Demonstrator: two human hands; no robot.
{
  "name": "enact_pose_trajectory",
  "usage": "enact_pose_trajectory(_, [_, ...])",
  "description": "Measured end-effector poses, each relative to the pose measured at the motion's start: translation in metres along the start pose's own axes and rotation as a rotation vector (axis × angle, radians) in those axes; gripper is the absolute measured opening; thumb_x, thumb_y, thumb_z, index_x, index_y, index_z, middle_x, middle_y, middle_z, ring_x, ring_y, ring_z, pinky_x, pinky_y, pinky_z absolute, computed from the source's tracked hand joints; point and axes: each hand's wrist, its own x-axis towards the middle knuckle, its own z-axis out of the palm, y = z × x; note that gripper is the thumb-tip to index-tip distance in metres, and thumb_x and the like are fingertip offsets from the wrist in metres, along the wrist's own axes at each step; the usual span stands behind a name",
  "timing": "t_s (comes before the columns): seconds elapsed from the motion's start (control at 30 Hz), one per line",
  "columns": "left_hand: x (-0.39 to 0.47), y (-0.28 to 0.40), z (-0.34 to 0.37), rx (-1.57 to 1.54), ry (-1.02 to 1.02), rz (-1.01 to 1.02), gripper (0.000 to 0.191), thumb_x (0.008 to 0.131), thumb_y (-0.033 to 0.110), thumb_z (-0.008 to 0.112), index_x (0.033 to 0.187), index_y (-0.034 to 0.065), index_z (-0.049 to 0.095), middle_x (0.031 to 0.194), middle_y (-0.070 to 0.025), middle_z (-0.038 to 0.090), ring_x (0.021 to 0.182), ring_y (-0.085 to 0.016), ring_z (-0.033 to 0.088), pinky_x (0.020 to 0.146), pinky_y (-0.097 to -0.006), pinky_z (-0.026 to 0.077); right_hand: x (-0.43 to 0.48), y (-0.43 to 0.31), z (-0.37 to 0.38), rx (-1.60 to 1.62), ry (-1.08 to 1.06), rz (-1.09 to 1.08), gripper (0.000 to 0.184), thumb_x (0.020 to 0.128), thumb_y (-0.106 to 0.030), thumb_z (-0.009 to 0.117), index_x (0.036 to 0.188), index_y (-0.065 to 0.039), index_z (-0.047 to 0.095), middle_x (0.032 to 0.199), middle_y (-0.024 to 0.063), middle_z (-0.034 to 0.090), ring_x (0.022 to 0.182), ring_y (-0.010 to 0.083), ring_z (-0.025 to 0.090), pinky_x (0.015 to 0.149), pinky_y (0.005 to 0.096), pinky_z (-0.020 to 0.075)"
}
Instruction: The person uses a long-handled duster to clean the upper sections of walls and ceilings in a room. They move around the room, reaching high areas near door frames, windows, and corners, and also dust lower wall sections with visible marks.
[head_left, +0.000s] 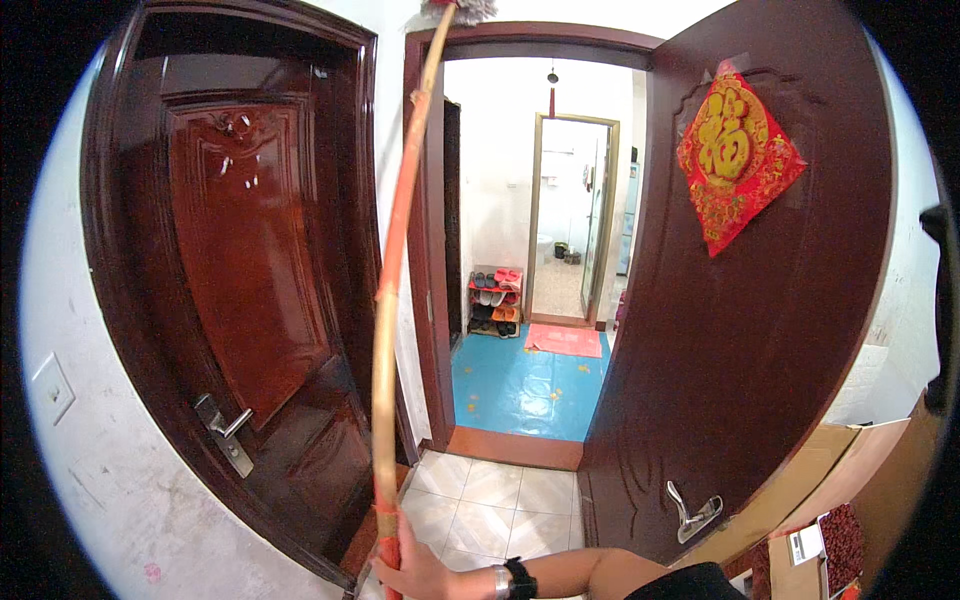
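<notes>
My right hand (409, 559) reaches in from the lower right and grips the lower part of a long wooden mop handle (390, 337). Red and orange wrap covers stretches of the pole. Up at the top edge of the view is the mop head (469, 10), with grey strands, partly cut off. The pole stands nearly upright, in front of the wall between two doors. A black band (519, 577) and a clear or silvery one circle my right wrist. My left hand is out of view.
A dark brown door (247, 225) on the left is closed. On the right, another door (750, 337) stands open, bearing a red diamond decoration (739, 157). Beyond the threshold (517, 448) are blue flooring (517, 382), a pink mat (564, 340) and a shoe rack (495, 304). Cardboard (799, 566) sits lower right.
</notes>
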Motion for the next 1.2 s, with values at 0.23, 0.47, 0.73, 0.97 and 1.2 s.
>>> enact_pose_trajectory(0.23, [-0.091,-0.066,0.011,0.055,-0.006,-0.025,0.038,0.087,0.038,0.059,0.095,0.0023,0.068,0.075,-0.0213,0.064,0.077,-0.030,0.065,0.069,-0.0424,0.049,-0.079,-0.009,0.002,-0.060,0.228,-0.017,0.090,0.087,-0.006,0.057,0.145,-0.004,-0.012,0.081,0.0090,0.059,0.063,0.0184,0.064,0.058,0.0340,0.0557])
enact_pose_trajectory(0.47, [-0.195,-0.145,0.028,0.080,-0.026,-0.090,0.038,0.087,0.039,0.058,0.095,0.0023,0.068,0.076,-0.0224,0.065,0.078,-0.033,0.065,0.070,-0.0435,0.049,-0.135,-0.036,0.007,-0.113,0.480,-0.144,0.086,0.087,-0.001,0.054,0.148,-0.012,-0.006,0.080,0.0060,0.053,0.058,0.0168,0.062,0.051,0.0322,0.0548])
enact_pose_trajectory(0.73, [-0.246,-0.163,0.019,0.138,0.080,-0.054,0.039,0.088,0.038,0.054,0.094,0.0021,0.067,0.078,-0.0235,0.065,0.081,-0.037,0.066,0.071,-0.0454,0.049,-0.167,-0.068,0.001,-0.034,0.619,-0.245,0.080,0.087,-0.001,0.050,0.147,-0.010,-0.002,0.084,0.0094,0.052,0.056,0.0190,0.061,0.048,0.0330,0.0542])
enact_pose_trajectory(0.97, [-0.240,-0.115,-0.010,0.092,0.097,-0.038,0.038,0.088,0.039,0.053,0.094,0.0036,0.065,0.079,-0.0248,0.063,0.081,-0.040,0.065,0.069,-0.0470,0.049,-0.152,-0.090,-0.028,0.130,0.778,-0.355,0.042,0.093,-0.003,0.047,0.130,-0.008,0.028,0.073,0.0031,0.047,0.046,0.0112,0.048,0.044,0.0263,0.0474])
enact_pose_trajectory(1.2, [-0.257,-0.129,0.020,0.012,0.153,-0.130,0.036,0.087,0.037,0.055,0.097,0.0041,0.066,0.080,-0.0232,0.064,0.081,-0.038,0.065,0.071,-0.0457,0.049,-0.142,-0.075,0.040,0.125,0.787,-0.251,0.028,0.095,-0.010,0.049,0.118,-0.009,0.032,0.065,0.0030,0.047,0.042,0.0120,0.049,0.037,0.0267,0.0417])
